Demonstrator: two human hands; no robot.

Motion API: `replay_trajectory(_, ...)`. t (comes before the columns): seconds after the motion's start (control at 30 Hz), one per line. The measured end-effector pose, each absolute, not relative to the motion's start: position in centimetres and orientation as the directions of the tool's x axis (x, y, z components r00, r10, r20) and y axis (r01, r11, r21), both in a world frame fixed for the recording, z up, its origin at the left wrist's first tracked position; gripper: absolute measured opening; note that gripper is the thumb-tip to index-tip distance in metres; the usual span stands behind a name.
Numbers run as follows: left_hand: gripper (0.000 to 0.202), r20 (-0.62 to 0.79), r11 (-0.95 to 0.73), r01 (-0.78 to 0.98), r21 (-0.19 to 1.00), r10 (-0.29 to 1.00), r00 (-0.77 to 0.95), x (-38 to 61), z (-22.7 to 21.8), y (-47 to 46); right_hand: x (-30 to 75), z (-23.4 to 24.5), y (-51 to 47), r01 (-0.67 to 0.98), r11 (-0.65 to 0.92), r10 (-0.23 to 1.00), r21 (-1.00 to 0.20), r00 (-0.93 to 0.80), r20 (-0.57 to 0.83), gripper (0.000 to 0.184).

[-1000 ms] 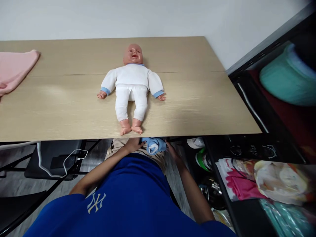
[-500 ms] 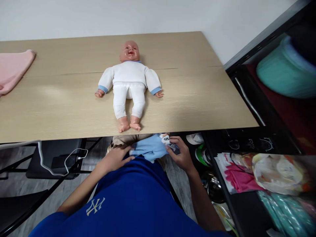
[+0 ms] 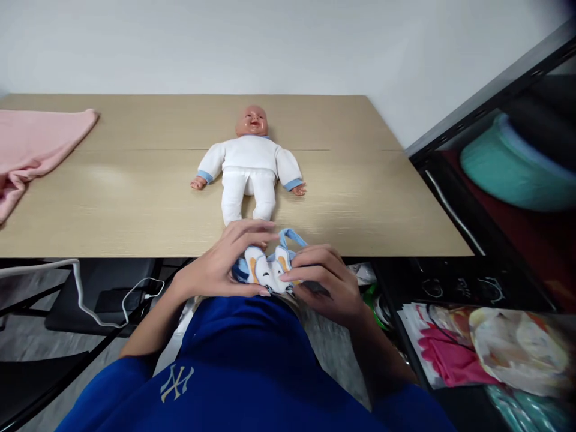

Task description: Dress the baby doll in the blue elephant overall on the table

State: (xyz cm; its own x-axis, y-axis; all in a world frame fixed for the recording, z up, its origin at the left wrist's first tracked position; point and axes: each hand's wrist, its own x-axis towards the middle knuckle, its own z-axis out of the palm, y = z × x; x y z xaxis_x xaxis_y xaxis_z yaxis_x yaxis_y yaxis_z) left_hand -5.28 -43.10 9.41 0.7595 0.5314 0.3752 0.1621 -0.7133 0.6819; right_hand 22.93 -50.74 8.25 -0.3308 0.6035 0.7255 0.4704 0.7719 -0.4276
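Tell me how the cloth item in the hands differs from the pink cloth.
The cloth item is white, blue and orange; the pink cloth is plain pink. The cloth item looks smaller than the pink cloth, which runs out of frame. The left hand and right hand hold the cloth item, while the pink cloth lies on the table. Both look like soft fabric.

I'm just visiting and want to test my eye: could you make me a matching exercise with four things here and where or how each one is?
1. Baby doll
2. Pink cloth
3. Blue-and-white fabric piece
4. White cable

A. Between the left hand and right hand
B. Below the table's near edge
C. Lying face up, dressed in white
D. On the table's left end

Pairs: 1-C, 2-D, 3-A, 4-B
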Motion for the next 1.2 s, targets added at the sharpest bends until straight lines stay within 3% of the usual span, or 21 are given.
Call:
replay_trajectory(0.1,0.036,0.460,-0.764,0.104,0.637,0.485,0.744,-5.7,9.4,-42.0,23.4,8.9,-50.3,0.525,0.749,0.613,-0.404,-0.315,0.725,0.062)
replay_trajectory(0.23,0.017,0.573,-0.797,0.062,0.600,0.483,0.662,-6.1,9.3,-41.5,24.2,9.9,-50.2,0.590,0.644,0.739,-0.486,-0.316,0.595,0.081)
replay_trajectory(0.33,0.021,0.626,-0.838,-0.014,0.546,0.397,0.671,-5.9,9.5,-41.1,24.4,11.0,-48.9,0.567,0.649,0.758,-0.506,-0.430,0.490,0.079)
replay_trajectory(0.43,0.026,0.661,-0.895,0.041,0.444,0.359,0.659,-5.9,10.0,-40.8,24.3,11.4,-46.8,0.401,0.743,0.659,-0.536,-0.582,0.477,0.037)
replay_trajectory(0.5,0.028,0.637,-0.905,0.167,0.392,0.398,0.660,-6.2,10.6,-40.7,24.1,11.2,-45.5,0.279,0.739,0.630,-0.614,-0.609,0.482,0.024)
replay_trajectory(0.6,0.036,0.528,-0.854,0.285,0.435,0.498,0.688,-7.0,11.6,-40.6,23.6,11.0,-44.6,0.221,0.653,0.697,-0.724,-0.548,0.462,0.029)
replay_trajectory(0.7,0.041,0.402,-0.795,0.196,0.574,0.483,0.778,-7.5,11.9,-40.0,22.9,11.1,-44.4,0.229,0.561,0.789,-0.796,-0.438,0.430,0.025)
replay_trajectory(0.77,0.034,0.398,-0.744,0.112,0.659,0.470,0.788,-7.6,11.4,-39.5,22.5,11.2,-44.2,0.258,0.471,0.840,-0.844,-0.422,0.340,0.029)
replay_trajectory(0.83,0.027,0.420,-0.683,0.065,0.728,0.519,0.745,-7.5,10.4,-39.1,22.2,10.9,-43.7,0.302,0.398,0.831,-0.866,-0.518,0.201,0.044)
replay_trajectory(0.93,0.027,0.401,-0.615,0.079,0.784,0.600,0.692,-7.3,9.3,-39.0,22.1,10.0,-43.0,0.327,0.363,0.727,-0.873,-0.685,0.047,0.034)
replay_trajectory(1.0,0.030,0.337,-0.586,0.123,0.801,0.612,0.715,-7.4,9.4,-39.0,22.2,9.4,-42.8,0.286,0.371,0.712,-0.883,-0.699,0.073,0.030)
replay_trajectory(1.1,0.041,0.233,-0.563,0.130,0.816,0.526,0.818,-8.0,10.1,-38.5,22.3,8.6,-42.8,0.180,0.367,0.741,-0.912,-0.649,0.170,0.042)
replay_trajectory(1.2,0.048,0.238,-0.539,0.054,0.840,0.456,0.858,-8.6,10.1,-37.7,21.8,8.1,-42.8,0.167,0.335,0.749,-0.927,-0.644,0.155,0.050)
